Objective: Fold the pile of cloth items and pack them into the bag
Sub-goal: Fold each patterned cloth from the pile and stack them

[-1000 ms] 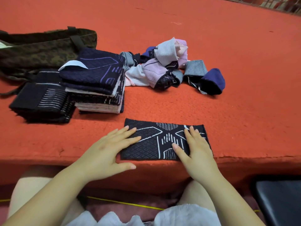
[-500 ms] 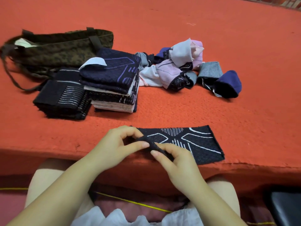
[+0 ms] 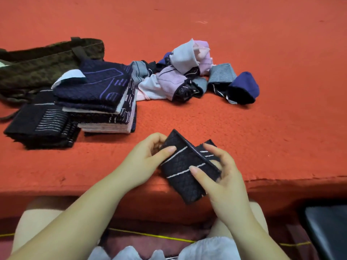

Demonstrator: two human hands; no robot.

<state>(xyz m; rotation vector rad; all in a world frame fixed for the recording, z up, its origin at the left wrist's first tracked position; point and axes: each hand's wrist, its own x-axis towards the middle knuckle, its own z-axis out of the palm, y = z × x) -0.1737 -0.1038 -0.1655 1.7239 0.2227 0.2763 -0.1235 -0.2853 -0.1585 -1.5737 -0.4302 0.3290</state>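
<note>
A black cloth with white lines [image 3: 185, 167] is doubled over and lifted just above the front edge of the red table [image 3: 244, 44]. My left hand [image 3: 144, 160] pinches its left side with thumb on top. My right hand [image 3: 223, 177] grips its right side, thumb on the upper layer, fingers curled behind. Two stacks of folded cloths stand at the left: a dark navy-topped stack [image 3: 101, 98] and a lower black striped stack [image 3: 40, 126]. A loose pile of unfolded cloths [image 3: 187, 72], pink, white, grey and blue, lies behind. The olive patterned bag [image 3: 37, 66] lies at the far left.
The bag's straps [image 3: 11, 100] trail over the table by the black stack. A dark seat [image 3: 328, 231] shows at the bottom right below the table edge. My knees and a white garment [image 3: 159, 250] are under the front edge.
The black cloth lay flat under both palms a second ago. Both hands then pinched its left end, folded it over to the right and lifted it off the table.
</note>
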